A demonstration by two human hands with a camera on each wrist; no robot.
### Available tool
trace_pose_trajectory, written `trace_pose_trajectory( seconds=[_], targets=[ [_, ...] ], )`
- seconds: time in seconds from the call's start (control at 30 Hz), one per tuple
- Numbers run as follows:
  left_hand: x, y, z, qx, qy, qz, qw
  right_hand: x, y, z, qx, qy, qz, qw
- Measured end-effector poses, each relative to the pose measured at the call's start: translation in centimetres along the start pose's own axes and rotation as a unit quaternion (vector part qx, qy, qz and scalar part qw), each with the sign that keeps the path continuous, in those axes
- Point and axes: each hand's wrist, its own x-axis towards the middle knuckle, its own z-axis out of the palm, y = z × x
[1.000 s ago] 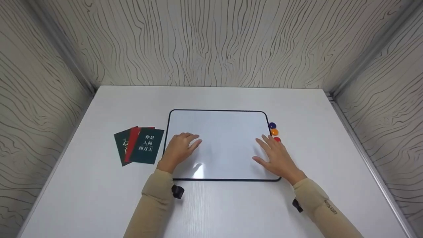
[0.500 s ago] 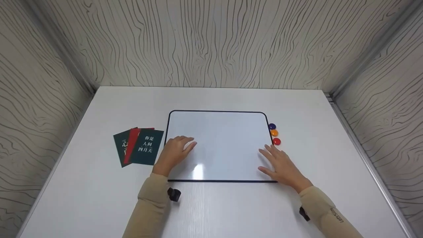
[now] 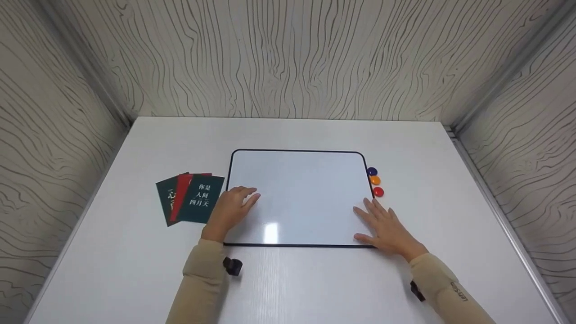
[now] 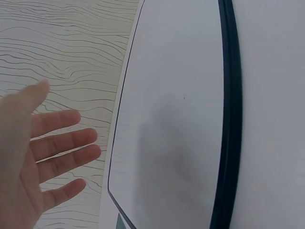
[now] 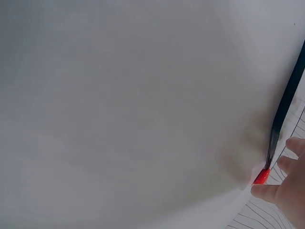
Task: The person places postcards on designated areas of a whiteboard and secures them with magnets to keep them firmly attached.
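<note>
- Head view: I have the board (image 3: pixel 297 198) flat on the table (image 3: pixel 418 153), its long axis running side to side, between the left hand (image 3: pixel 231 208) and the right hand (image 3: pixel 390 228).
- The left hand is over the board's left edge; the right is over its near right corner. Neither is clearly nearer, so I judge that reaching both sides evenly is what counts.
- Both hands are empty, fingers extended, thumbs held apart. Contact with the board I can't tell from above.
- Three discs sit by the right edge, just beyond the right fingertips: red (image 3: pixel 379 192) nearest, then orange (image 3: pixel 375 180), then blue (image 3: pixel 372 171).
- A fan of cards (image 3: pixel 198 198) lies left of the board, just beside the left hand. The back two cards are mostly covered.
- The left hand and wrist hide much of the left edge from me; the right hand hides the near right corner.
- Left wrist view: the thumb is blurred, and the fingers show against the patterned wall (image 4: pixel 71 47). The board runs out at the top and bottom, and just a sliver of card shows.
- Right wrist view: pale board fills most of it. The hand is cut off at the right, fingertips near the red disc; I can't make out the other two discs.
</note>
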Motion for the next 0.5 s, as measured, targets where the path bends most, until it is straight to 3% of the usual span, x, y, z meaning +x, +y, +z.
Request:
trace_pose_trajectory(
  seconds=[0.3, 0.5],
  targets=[
    [-0.3, -1.1, 0.0, -0.016, 0.023, 0.006, 0.9996, 0.0, 0.2, 0.3, -0.018, -0.004, -0.003, 0.9998],
    [-0.3, -1.8, -0.4, -0.019, 0.022, -0.014, 0.9995, 0.1, 0.3, 0.5, -0.014, -0.004, -0.002, 0.9999]
  ],
)
